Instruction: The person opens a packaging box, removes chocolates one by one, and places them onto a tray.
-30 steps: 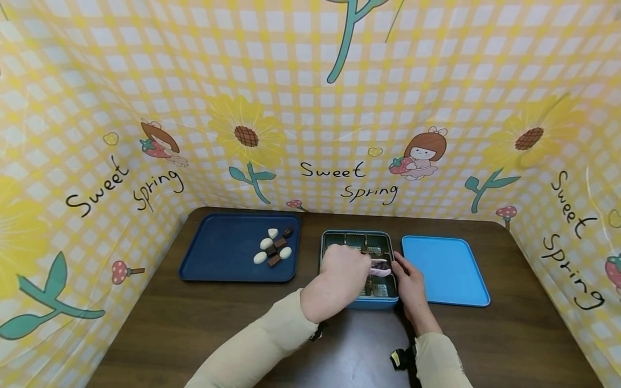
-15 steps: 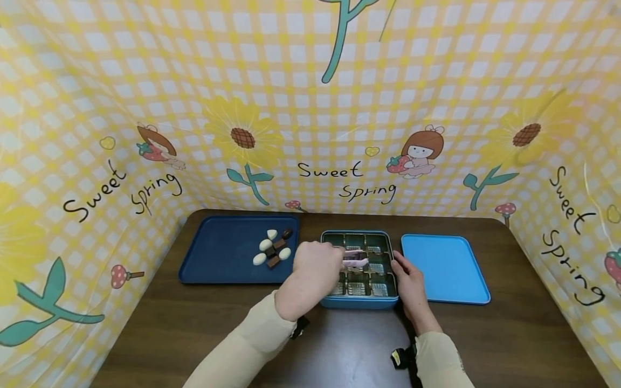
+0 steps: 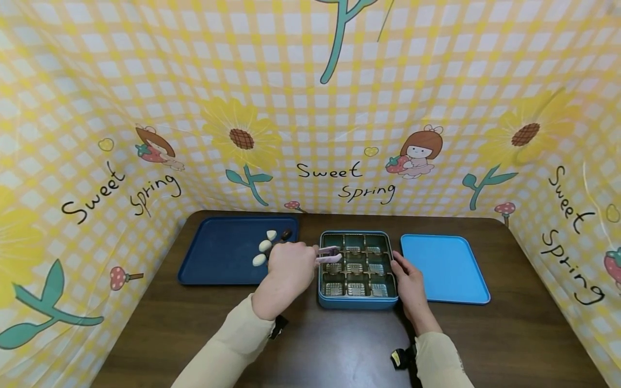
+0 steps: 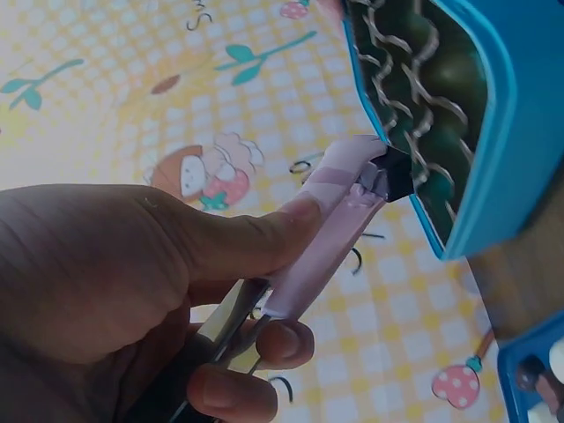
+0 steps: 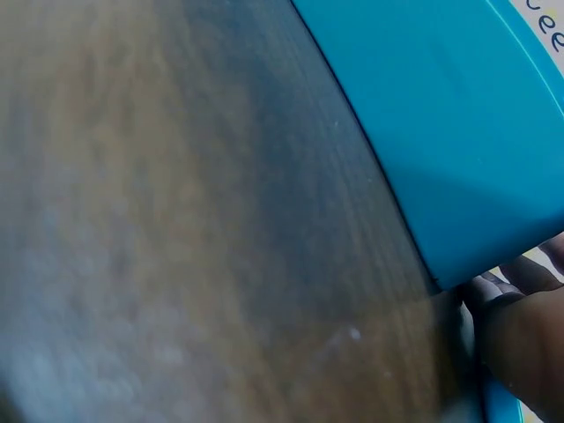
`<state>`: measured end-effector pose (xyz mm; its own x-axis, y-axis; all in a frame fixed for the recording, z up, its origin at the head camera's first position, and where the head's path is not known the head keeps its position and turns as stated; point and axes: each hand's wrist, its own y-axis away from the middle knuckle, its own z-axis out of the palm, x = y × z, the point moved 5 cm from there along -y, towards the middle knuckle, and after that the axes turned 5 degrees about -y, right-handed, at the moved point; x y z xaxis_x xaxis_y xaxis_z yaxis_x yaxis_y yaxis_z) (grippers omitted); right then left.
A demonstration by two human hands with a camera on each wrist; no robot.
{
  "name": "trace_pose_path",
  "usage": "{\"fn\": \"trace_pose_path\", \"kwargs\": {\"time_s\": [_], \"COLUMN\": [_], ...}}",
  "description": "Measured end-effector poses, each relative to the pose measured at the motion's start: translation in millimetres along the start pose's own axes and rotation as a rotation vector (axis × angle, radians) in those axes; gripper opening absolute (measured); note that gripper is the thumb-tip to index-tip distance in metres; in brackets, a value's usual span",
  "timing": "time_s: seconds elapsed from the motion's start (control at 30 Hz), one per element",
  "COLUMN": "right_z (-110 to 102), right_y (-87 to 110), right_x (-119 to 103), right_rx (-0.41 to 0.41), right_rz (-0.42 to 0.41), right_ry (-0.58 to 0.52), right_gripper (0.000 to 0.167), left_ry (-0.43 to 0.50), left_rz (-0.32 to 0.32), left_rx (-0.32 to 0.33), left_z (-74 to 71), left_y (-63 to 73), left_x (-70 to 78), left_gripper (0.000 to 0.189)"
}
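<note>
In the head view my left hand (image 3: 291,269) stands at the left edge of a blue box (image 3: 358,303). Its thumb and fingers grip a pair of tongs (image 3: 329,259) with pale pink tips. Between those tips in the left wrist view sits a dark chocolate piece (image 4: 398,174), overlapping the box's rim there. A dark gold divided insert (image 3: 356,268) with several square compartments fills the box. My right hand (image 3: 409,280) rests against the box's right side, fingers mostly straight; the right wrist view catches only part of this hand (image 5: 527,348).
A dark blue tray (image 3: 220,250) at the left bears several white and brown chocolates (image 3: 259,260), partly hidden by my left hand. To the box's right lies a light blue tray (image 3: 443,267). A checked cloth (image 3: 310,108) rises behind the brown table (image 3: 529,323).
My left hand has moved left with the tongs, from over the box's right compartments to its left edge, uncovering the front compartments. The right hand stays at the box.
</note>
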<state>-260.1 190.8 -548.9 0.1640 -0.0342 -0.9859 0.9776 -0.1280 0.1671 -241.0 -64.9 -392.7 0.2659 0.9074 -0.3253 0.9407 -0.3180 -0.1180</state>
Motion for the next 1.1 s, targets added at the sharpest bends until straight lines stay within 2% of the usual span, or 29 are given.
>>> {"fn": "trace_pose_path", "kwargs": {"time_s": [0.33, 0.63, 0.87, 0.97, 1.1], "right_z": [0, -1, -1, 0, 0], "right_y": [-0.7, -2.6, -2.8, -2.0, -1.5], "right_x": [0, 2, 1, 1, 1], "right_rx": [0.008, 0.01, 0.014, 0.015, 0.015], "right_rz": [0.006, -0.006, 0.003, 0.014, 0.019], "right_ry": [-0.013, 0.002, -0.004, -0.011, -0.018], "right_gripper": [0.05, 0.051, 0.05, 0.051, 0.05], "left_ry": [0.039, 0.086, 0.144, 0.157, 0.157], "left_rz": [-0.069, -0.127, -0.178, -0.204, -0.208], "left_rx": [-0.082, -0.092, -0.137, -0.139, -0.139], "left_z": [20.2, 32.1, 43.6, 48.5, 56.0], "left_y": [4.7, 14.4, 21.0, 25.5, 30.7], "left_x": [-27.3, -54.8, -75.1, -81.6, -85.7], "left_gripper": [0.021, 0.023, 0.024, 0.022, 0.021]}}
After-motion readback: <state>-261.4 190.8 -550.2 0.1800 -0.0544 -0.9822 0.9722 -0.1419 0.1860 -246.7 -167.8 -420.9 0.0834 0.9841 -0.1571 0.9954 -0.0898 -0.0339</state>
